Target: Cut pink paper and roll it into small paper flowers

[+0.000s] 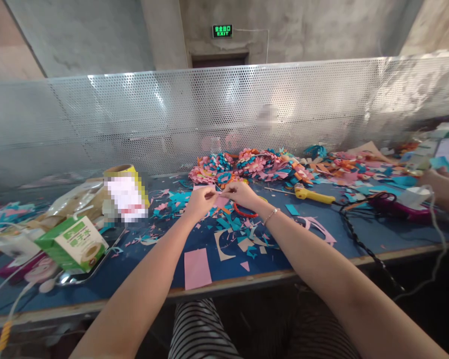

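My left hand (202, 200) and my right hand (242, 195) meet over the middle of the blue table. Between them, pinched in the fingertips of both, is a small piece of pink paper (221, 200). Just under my right hand lies a red loop (246, 213), partly hidden. Cut scraps of blue paper (228, 227) are strewn around and below my hands. A pink paper rectangle (197, 269) lies flat near the table's front edge. Behind my hands is a heap of pink, blue and orange fringed paper pieces (254, 167).
Right of my hands lies a yellow glue gun (314, 195), with a dark twisted cord (362, 249) nearby. A green and white carton (73, 244) stands left. A perforated metal screen (172, 114) closes the back. Another person's hand (443, 187) is at far right.
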Tool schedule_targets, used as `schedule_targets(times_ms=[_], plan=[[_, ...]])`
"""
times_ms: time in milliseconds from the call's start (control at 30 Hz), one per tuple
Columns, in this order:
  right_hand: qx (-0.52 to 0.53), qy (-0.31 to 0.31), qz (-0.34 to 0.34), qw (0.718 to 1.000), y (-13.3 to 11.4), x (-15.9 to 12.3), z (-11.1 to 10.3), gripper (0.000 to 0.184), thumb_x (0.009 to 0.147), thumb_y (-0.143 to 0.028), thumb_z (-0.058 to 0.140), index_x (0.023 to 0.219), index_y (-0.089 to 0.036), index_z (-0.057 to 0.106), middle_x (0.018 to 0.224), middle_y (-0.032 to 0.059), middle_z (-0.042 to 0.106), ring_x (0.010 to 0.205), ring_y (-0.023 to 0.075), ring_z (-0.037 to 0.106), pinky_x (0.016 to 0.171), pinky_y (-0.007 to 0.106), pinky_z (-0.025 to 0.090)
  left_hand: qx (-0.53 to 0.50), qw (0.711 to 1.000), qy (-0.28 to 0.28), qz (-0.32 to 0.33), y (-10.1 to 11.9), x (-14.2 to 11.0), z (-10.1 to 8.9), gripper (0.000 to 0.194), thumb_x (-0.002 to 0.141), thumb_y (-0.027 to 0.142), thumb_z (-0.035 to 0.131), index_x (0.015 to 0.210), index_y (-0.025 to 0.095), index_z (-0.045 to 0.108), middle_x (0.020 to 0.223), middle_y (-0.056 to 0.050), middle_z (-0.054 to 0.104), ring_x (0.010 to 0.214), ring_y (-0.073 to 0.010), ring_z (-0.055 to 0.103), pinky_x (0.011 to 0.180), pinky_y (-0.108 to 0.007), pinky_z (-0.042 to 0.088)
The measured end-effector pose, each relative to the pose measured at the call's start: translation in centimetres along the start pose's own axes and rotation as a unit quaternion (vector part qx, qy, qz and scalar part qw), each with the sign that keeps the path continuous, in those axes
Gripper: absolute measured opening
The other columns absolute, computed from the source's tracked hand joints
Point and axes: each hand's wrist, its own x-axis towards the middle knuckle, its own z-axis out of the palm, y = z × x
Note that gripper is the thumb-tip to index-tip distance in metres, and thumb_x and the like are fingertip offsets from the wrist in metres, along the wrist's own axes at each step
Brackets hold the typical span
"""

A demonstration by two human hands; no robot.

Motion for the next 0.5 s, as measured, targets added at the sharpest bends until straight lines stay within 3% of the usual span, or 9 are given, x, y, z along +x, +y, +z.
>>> schedule_targets(times_ms=[100, 200, 300, 400, 500], plan=[[0.001, 0.003, 0.003, 1.000, 0.0, 0.1, -0.5, 0.022, 0.067, -0.035, 0.058, 0.070, -0.014, 0.065, 0.069, 0.0028, 0.063, 0.064, 0.0127, 0.055, 0.059, 0.024, 0.041, 0.060, 0.998, -0.028, 0.018, 0.1, -0.1, -0.1, 0.012, 0.070, 0.024, 0.054, 0.067, 0.018, 0.063, 0.066, -0.002, 0.063, 0.063, -0.0145, 0.057, 0.062, -0.025, 0.043], [-0.011, 0.064, 0.024, 0.998, 0.3, 0.5, -1.4, 0.024, 0.071, -0.034, 0.052, 0.074, -0.014, 0.065, 0.074, 0.0039, 0.064, 0.068, 0.0137, 0.057, 0.063, 0.024, 0.043, 0.084, 0.996, -0.033, -0.005, -0.5, 0.1, -0.2, 0.013, 0.070, 0.027, 0.055, 0.066, 0.018, 0.063, 0.066, -0.003, 0.064, 0.062, -0.0156, 0.057, 0.060, -0.026, 0.042], [-0.121, 0.113, 0.072, 0.984, 0.8, 0.4, -2.5, 0.026, 0.075, -0.032, 0.046, 0.079, -0.013, 0.063, 0.080, 0.0068, 0.065, 0.075, 0.0159, 0.059, 0.067, 0.024, 0.043, 0.049, 0.998, 0.001, -0.046, -1.7, 0.4, 0.0, 0.014, 0.070, 0.028, 0.054, 0.067, 0.017, 0.063, 0.069, -0.005, 0.065, 0.064, -0.0168, 0.059, 0.061, -0.027, 0.044], [-0.301, -0.011, 0.163, 0.940, 1.3, -0.2, -3.1, 0.032, 0.068, -0.038, 0.055, 0.084, -0.011, 0.063, 0.087, 0.0127, 0.065, 0.079, 0.0215, 0.060, 0.064, 0.025, 0.042, -0.033, 0.991, 0.058, -0.118, -2.9, 0.7, 0.1, 0.016, 0.069, 0.028, 0.053, 0.073, 0.016, 0.062, 0.072, -0.006, 0.066, 0.064, -0.0171, 0.060, 0.059, -0.027, 0.045], [-0.368, -0.136, 0.249, 0.885, 1.4, -0.7, -3.0, 0.043, 0.063, -0.043, 0.058, 0.091, -0.010, 0.062, 0.093, 0.0167, 0.064, 0.078, 0.0240, 0.061, 0.058, 0.025, 0.042, -0.104, 0.974, 0.103, -0.171, -3.6, 0.8, 0.2, 0.019, 0.068, 0.032, 0.054, 0.073, 0.015, 0.061, 0.065, -0.004, 0.064, 0.059, -0.0160, 0.059, 0.054, -0.026, 0.045]])
